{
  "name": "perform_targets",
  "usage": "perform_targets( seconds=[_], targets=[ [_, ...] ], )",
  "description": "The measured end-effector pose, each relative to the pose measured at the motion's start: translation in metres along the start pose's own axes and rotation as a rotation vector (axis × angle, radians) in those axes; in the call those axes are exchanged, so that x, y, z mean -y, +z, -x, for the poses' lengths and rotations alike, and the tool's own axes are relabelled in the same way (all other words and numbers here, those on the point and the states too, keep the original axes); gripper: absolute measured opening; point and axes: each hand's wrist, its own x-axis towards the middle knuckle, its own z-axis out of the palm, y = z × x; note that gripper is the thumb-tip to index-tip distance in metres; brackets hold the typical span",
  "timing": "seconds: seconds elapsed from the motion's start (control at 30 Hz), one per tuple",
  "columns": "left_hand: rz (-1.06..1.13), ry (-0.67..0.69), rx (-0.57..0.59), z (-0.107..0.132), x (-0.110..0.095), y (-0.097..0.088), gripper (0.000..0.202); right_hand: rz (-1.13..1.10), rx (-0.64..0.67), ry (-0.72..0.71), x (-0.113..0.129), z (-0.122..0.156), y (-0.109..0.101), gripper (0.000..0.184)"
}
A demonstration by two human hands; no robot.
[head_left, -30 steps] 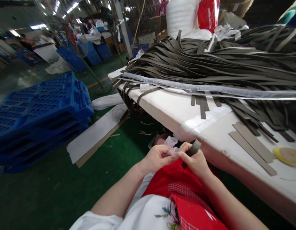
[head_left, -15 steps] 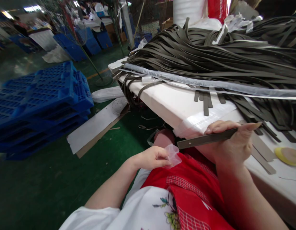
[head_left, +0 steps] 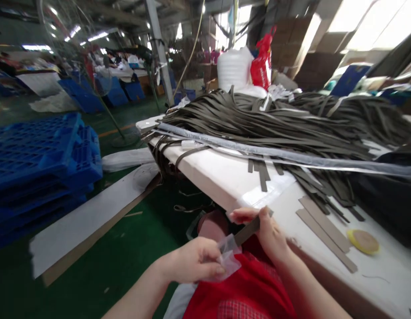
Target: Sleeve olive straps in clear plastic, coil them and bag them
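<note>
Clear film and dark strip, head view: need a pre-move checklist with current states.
1. Left grip on the clear film: ok, pinched between thumb and fingers.
2. Right grip on the dark strip: ok, held.
3. Film smooth: not ok, crumpled.
4. Strip end inside the film: cannot tell; they overlap in view.
5. Yellow-rimmed roll away from both grips: ok, on the white table.

We count one held flat dark-grey strip point(head_left: 248, 231), one held translucent plastic piece point(head_left: 229, 262), two broad flat taupe strips point(head_left: 326, 225), one round yellow-rimmed tan disc point(head_left: 364, 242) and one shiny red bag point(head_left: 261, 67).
</note>
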Motion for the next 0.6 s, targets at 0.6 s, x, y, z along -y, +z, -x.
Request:
perform_targets(
  seconds=[0.6],
  targets=[
    [0.144, -0.048, -0.424, -0.028, 0.054, 0.009, 0.058, 0.811, 0.256, 0.236, 0.007, -0.073, -0.049, 0.030]
  ],
)
